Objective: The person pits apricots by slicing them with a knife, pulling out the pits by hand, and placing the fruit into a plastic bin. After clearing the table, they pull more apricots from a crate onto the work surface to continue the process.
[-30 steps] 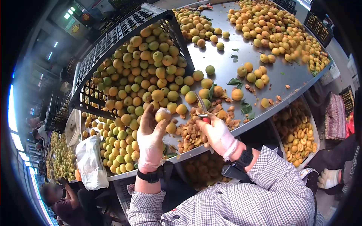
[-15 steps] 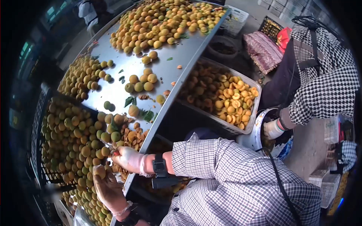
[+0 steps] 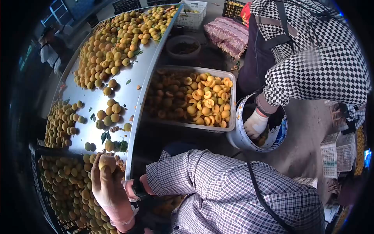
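Note:
My left hand [image 3: 108,191], in a thin glove, is closed around a yellow apricot [image 3: 107,162], its fingers and thumb pressing the fruit from both sides. It is held up over the near end of the metal table, beside a black crate [image 3: 37,183] full of whole apricots. Only a sliver of my right hand [image 3: 127,188] shows behind the left one, below a wrist with a black watch. Its fingers are hidden, and so is anything in them. Brown pits or scraps [image 3: 120,165] lie just past the held fruit.
Whole apricots [image 3: 113,48] are heaped on the metal table [image 3: 83,126], with stray leaves. Right of its edge stands a tub [image 3: 232,97] of halved apricots. A co-worker's gloved hand [image 3: 257,124] reaches into a white bucket [image 3: 235,136]. White baskets [image 3: 344,156] stand further right.
My view has turned to the right. My left hand still holds an apricot, now raised in front of my right hand. The right hand's fingers and the small blade seen there before are now hidden.

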A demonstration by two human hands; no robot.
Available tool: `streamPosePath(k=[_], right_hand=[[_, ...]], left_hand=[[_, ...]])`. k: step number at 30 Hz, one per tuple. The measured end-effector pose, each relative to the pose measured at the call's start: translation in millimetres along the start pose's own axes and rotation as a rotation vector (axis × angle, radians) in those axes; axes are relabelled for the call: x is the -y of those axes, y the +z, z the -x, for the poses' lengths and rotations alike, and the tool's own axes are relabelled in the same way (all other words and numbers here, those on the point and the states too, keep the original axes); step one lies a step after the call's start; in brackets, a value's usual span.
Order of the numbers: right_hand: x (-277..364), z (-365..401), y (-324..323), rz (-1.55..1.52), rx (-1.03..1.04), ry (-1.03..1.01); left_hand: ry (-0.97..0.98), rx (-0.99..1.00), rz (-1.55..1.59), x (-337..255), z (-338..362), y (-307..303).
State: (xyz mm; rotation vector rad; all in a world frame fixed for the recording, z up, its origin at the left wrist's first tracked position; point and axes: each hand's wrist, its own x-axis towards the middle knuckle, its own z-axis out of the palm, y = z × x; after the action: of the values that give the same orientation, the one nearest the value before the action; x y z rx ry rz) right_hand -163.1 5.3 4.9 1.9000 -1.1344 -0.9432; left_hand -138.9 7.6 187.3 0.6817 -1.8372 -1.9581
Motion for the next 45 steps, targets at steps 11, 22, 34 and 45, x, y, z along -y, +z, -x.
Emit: streamPosePath(k=[11, 22, 34, 45], right_hand=[[30, 30, 35, -1.816, -0.308, 1.123], [-59, -19, -13, -2.897, -0.696, 1.161], [-68, -12, -34, -2.9, -0.348, 0.953], [-72, -36, -52, -2.774, -0.087, 0.843]], left_hand=[[0.143, 0.397, -0.222, -2, 25, 49], [0.197, -0.3, 0.168, 43, 77, -93], [0.079, -0.952, -0.227, 107, 107, -255], [-0.007, -1.154, -0.578, 142, 116, -375]])
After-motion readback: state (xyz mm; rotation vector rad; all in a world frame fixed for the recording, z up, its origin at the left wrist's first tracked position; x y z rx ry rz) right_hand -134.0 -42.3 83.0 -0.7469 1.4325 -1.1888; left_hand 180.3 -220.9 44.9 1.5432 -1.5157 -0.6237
